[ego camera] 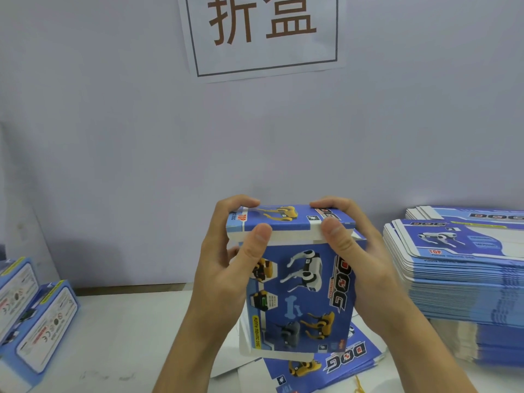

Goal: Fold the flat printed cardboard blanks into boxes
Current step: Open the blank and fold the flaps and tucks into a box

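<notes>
Wall (113,137): pale, plain, filling the upper view; paper sign (263,35) with two large brown characters at 12 o'clock.
Table (119,336): white, along the bottom.
Stack of flat blanks (459,273): tall, at 3 o'clock, blue printed faces up.
Loose blanks (326,367): few, flat on table at 6 o'clock, beneath the held box.
Finished boxes (39,321): two, at 8 o'clock, leaning, label panels showing.
Box (300,296): centre, held above table, long axis upright, lid end toward 12 o'clock, lid flap nearly shut.
Left hand (226,268): curled round box's left side, thumb pressing lid edge.
Right hand (360,259): curled round right side, thumb likewise pressing the lid edge.
</notes>
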Available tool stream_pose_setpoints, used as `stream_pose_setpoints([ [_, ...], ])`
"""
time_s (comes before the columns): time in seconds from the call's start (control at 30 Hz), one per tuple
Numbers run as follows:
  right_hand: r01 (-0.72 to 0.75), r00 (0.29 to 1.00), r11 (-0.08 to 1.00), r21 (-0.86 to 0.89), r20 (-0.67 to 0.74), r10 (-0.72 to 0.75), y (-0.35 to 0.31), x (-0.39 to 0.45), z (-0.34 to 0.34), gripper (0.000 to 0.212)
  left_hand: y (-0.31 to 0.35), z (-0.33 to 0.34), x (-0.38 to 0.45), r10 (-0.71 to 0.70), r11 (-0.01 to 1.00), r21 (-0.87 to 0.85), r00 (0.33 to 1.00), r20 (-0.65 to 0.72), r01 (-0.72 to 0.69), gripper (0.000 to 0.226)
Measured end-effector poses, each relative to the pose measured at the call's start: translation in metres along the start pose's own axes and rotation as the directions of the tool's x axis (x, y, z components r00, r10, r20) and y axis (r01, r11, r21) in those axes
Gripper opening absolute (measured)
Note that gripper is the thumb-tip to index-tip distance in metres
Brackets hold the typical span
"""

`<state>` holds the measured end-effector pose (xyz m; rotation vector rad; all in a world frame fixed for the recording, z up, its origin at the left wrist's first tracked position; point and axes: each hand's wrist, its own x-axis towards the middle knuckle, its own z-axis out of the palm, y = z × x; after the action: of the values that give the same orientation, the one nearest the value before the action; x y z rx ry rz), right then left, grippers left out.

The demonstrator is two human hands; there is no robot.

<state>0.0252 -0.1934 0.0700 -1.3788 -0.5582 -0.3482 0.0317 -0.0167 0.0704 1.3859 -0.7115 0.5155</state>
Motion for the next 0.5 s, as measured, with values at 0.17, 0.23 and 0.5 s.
stream_pose_setpoints([
  [0.17, -0.019, 1.000, 0.998, 0.065, 0.004, 0.019, 0.000, 0.002, -0.001, 0.037, 0.004, -0.004, 0.002, -0.029, 0.999, 0.014, 0.999, 0.023, 0.029, 0.028],
  [0.23, -0.025, 1.000, 0.996, 0.086, 0.007, 0.024, 0.001, 0.002, -0.001, 0.038, 0.005, -0.006, 0.004, -0.045, 0.999, 0.007, 0.998, 0.040, 0.044, 0.028],
  [0.5, -0.043, 0.999, 0.978, 0.205, -0.002, 0.044, 0.005, 0.003, 0.000, 0.023, 0.006, -0.010, 0.001, -0.115, 0.989, -0.072, 0.981, 0.154, 0.127, 0.044],
])
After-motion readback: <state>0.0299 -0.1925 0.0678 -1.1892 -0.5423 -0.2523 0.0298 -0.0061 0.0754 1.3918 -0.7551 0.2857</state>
